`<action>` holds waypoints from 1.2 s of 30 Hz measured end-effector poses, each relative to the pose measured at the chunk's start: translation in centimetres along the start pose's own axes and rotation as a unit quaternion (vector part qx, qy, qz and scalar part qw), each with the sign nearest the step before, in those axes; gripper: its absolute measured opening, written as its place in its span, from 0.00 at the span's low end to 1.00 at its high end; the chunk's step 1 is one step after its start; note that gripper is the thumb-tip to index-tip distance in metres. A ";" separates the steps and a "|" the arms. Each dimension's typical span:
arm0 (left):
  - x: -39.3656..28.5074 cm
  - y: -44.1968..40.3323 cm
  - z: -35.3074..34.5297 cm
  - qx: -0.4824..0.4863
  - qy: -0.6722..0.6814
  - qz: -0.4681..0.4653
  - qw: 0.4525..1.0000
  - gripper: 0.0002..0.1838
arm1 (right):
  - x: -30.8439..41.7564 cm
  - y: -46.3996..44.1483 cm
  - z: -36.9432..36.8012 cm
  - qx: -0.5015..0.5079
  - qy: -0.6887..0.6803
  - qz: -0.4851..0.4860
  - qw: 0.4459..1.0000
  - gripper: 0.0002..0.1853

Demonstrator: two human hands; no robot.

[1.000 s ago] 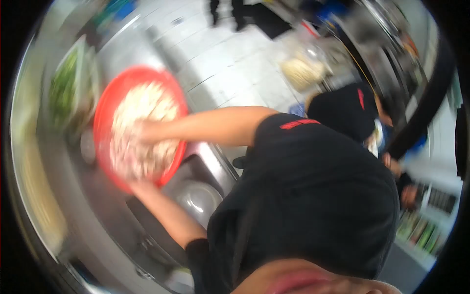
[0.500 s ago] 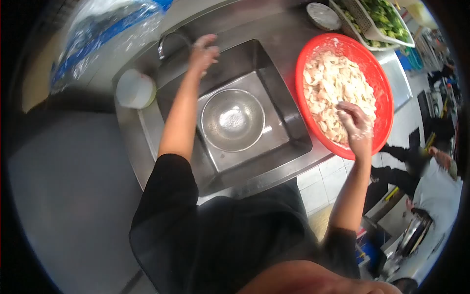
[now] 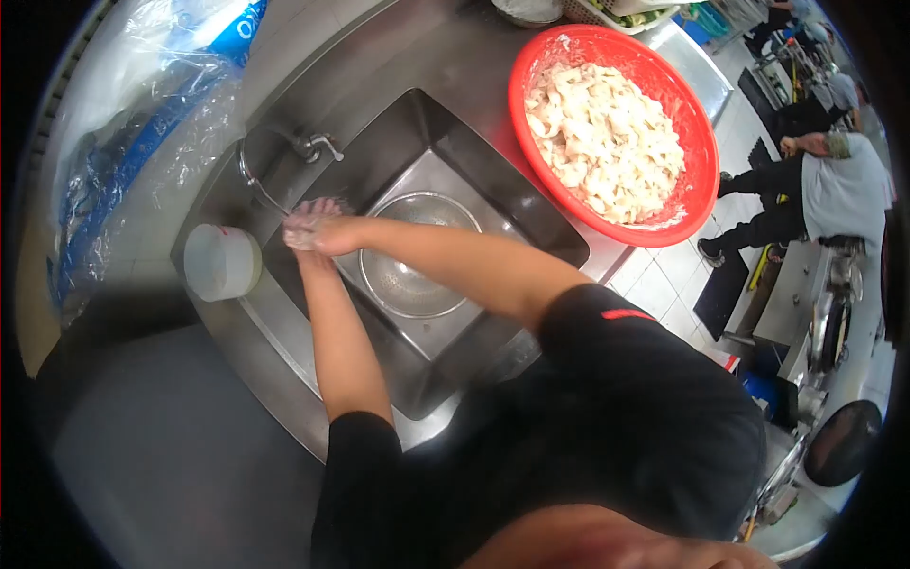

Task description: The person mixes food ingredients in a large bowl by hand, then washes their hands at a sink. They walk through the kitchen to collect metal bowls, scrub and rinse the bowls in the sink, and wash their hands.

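Note:
My left hand (image 3: 305, 215) and my right hand (image 3: 334, 237) are together at the left end of the sink (image 3: 493, 175), below the tip of the curved faucet spout (image 3: 245, 169). My right hand lies across my left, and the fingers are smeared by motion, so their pose is unclear. A blurry splash shows around the fingertips. Beside my hands, a round metal bowl (image 3: 408, 275) sits in the sink, partly hidden by my right forearm. The faucet handle (image 3: 322, 147) stands just beyond.
A red basin (image 3: 706, 142) of pale, coated pieces (image 3: 607, 142) stands right of the sink. A white tub (image 3: 220, 264) is on the left ledge. Plastic wrapping (image 3: 142, 142) hangs at upper left. A lidded container (image 3: 531, 9) is at the back. A person (image 3: 844, 190) stands at far right.
My right hand has left the pale pieces in the red basin and crossed to the faucet. My left hand has come down to meet it under the spout. The view has shifted.

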State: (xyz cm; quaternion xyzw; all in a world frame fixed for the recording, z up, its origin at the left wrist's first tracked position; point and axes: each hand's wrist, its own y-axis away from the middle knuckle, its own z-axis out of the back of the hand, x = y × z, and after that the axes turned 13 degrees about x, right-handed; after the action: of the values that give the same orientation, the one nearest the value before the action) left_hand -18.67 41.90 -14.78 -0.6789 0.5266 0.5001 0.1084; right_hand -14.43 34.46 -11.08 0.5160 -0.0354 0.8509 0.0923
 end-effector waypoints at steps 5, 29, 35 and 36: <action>-1.9 -1.7 1.9 0.142 0.141 -0.079 0.977 0.21 | 3.2 -3.1 0.4 -0.048 -0.245 -0.176 0.952 0.30; -0.9 -0.1 0.0 -0.049 0.177 -0.100 0.978 0.19 | 1.8 -3.2 -0.2 -0.038 -0.273 0.058 0.960 0.17; -2.9 2.7 -1.3 0.015 0.211 -0.089 0.973 0.26 | 4.3 -5.5 1.5 -0.108 -0.562 -0.098 0.814 0.07; -3.0 2.8 -0.6 0.012 0.213 -0.097 0.972 0.26 | 5.1 -5.3 2.0 -0.150 -0.611 -0.138 0.765 0.06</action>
State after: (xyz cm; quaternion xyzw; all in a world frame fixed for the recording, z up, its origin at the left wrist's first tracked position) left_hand -20.46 42.15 -11.04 -0.8160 0.4755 0.3249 0.0499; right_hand -13.95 39.98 -5.84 0.9056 -0.1399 0.3177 0.2438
